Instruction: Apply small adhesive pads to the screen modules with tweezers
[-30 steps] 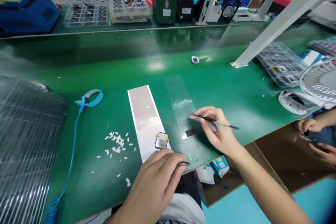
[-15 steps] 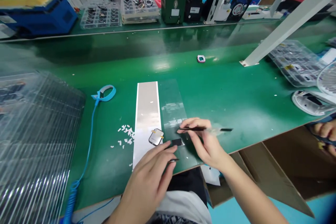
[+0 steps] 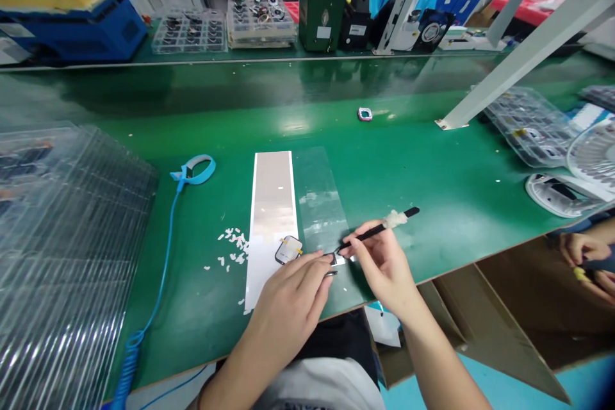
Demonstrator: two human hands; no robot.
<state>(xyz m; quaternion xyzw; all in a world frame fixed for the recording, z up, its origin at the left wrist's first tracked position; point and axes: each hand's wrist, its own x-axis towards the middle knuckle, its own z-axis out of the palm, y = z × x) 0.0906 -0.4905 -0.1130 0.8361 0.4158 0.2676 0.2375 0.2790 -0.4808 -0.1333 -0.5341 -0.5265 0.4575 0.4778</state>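
My right hand [image 3: 387, 266] pinches a slim black tool [image 3: 368, 232], with whitish wrapping [image 3: 394, 219] near its upper end. The lower tip meets a small dark piece [image 3: 331, 259] on the clear plastic sheet [image 3: 321, 186]. On that piece's left side rest the fingertips of my left hand [image 3: 298, 291]. A short metal tip [image 3: 331, 273] pokes out from under those fingers; the rest is hidden. Just beyond my left hand, a watch screen [image 3: 288, 250] with yellow tabs lies face down on the long white-edged sheet [image 3: 273, 195].
Small white scraps [image 3: 234, 245] lie left of the sheet. A blue wrist strap [image 3: 195, 170], stacked clear trays [image 3: 62, 256] and a watch case [image 3: 364, 114] are on the bench. A slanted post [image 3: 500, 54] and white fan [image 3: 593, 154] stand right. Another person's hands [image 3: 586, 259] show at far right.
My right hand has brought the black tool's tip down to the dark piece. My left hand has moved right and forward, its fingers now over part of that piece.
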